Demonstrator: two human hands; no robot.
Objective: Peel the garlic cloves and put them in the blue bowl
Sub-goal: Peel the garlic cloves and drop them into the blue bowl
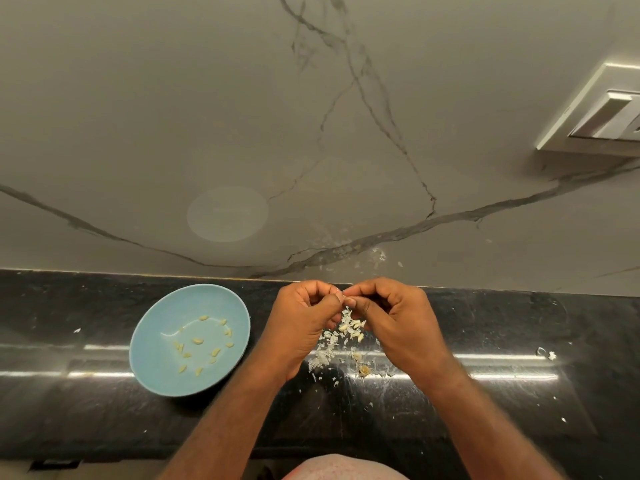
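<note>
A blue bowl (162,372) sits on the black counter at the left, with several peeled garlic cloves (204,344) scattered inside. To its right, my left hand (301,323) and my right hand (398,320) meet above the counter, fingertips pinching a small garlic clove (343,295) between them; the clove is mostly hidden by the fingers. Under the hands lies a pile of white garlic skins with a few unpeeled cloves (349,329).
The black stone counter (519,341) ends at a marble backsplash (311,133) close behind the hands. More skin flakes (323,358) and a garlic root stub (363,370) litter the counter. A white switch plate (599,116) sticks out of the wall at upper right.
</note>
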